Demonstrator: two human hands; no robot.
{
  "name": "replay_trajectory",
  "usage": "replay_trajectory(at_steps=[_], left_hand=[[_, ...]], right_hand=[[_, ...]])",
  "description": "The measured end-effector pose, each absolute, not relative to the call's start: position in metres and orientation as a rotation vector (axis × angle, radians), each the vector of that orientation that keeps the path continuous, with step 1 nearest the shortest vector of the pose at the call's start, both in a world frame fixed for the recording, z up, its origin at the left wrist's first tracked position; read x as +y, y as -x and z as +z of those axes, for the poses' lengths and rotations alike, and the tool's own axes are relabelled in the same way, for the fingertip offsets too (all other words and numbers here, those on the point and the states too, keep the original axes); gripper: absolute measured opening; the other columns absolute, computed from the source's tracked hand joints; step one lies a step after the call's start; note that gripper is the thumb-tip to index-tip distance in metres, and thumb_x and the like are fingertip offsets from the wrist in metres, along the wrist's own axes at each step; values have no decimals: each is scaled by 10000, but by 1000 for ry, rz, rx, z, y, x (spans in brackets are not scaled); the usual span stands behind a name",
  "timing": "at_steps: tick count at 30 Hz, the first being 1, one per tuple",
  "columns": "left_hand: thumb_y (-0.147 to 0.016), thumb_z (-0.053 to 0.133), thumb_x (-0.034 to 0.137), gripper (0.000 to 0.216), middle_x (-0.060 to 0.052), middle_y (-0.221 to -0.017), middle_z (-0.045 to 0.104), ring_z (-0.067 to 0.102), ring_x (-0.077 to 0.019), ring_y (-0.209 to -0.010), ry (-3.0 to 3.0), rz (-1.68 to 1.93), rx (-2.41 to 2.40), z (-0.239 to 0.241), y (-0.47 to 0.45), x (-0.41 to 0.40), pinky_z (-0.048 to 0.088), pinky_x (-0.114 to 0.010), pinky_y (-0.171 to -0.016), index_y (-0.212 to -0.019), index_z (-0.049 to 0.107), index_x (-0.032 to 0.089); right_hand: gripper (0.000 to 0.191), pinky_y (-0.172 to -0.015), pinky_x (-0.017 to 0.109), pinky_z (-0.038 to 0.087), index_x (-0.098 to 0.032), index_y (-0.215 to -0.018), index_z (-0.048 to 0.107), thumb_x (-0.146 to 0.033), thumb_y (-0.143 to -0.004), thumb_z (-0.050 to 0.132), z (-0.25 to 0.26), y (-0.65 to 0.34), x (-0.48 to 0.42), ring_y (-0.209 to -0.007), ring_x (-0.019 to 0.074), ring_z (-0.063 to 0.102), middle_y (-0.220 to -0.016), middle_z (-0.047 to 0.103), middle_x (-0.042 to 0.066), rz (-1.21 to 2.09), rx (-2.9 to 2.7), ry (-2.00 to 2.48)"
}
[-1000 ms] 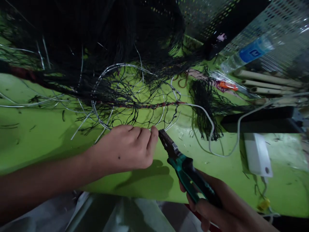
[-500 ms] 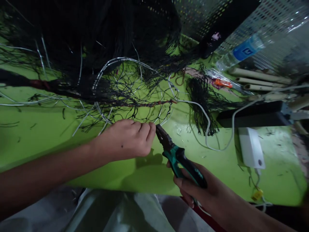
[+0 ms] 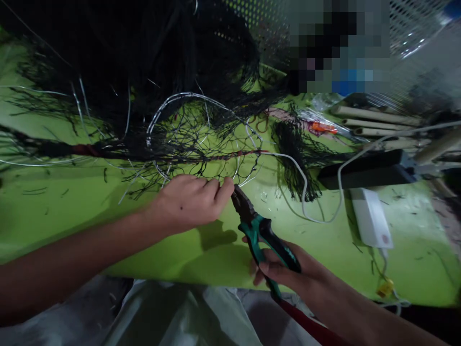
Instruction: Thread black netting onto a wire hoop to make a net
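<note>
Green bench, black net heaped across far side; view slid slightly. Wire loop sits among net's nearer strands. Left hand barely shifted against loop; grip curled closed over its near side, exact pinch hidden. Right hand: grip loosely wrapped round pliers, handles parted. Pliers now steeper, tip beside left hand. Suggests re-angling at same spot, work unfinished.

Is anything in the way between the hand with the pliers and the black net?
Partly: the left hand is curled over the near edge of the black net, its fingers right by the tips of the pliers in the right hand. I can't see anything else standing between them.
</note>
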State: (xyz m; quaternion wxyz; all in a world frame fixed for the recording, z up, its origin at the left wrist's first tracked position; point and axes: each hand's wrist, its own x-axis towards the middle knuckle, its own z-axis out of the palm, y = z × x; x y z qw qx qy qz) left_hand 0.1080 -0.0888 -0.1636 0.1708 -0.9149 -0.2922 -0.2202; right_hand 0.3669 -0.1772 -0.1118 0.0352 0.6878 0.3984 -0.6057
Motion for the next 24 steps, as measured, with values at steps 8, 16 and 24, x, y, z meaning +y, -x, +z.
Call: replay_trajectory(at_steps=[8,16,24], left_hand=[[-975,636,172,192,54,-759,734,496,-84,-425,2476,-780,-1042,-149,-100,-87,267,-271,-411,-1102,759,247],[-1018,644,253,151,44,-874,792,670,-76,-644,2295,-1126,-1138,-135,-98,-61,386,-234,-523,-968,785,230],[-1048,604,297,227,40,-915,739,644,-74,-868,1941,-1252,-1440,-6,-61,-32,489,-207,-810,-1000,728,112]], right_hand=[[589,-611,365,646,-203,-1161,721,-695,-842,674,-90,-397,-184,-731,248,762,-1113,741,115,-2101,1112,-2026],[498,-624,345,655,-162,-1123,712,-610,-912,662,-119,-401,-198,-740,190,727,-1168,688,126,-2348,1468,-1811],[446,-570,290,610,-140,-1085,676,-539,-888,708,-126,-359,-186,-863,231,719,-963,685,82,-2344,1849,-1645]])
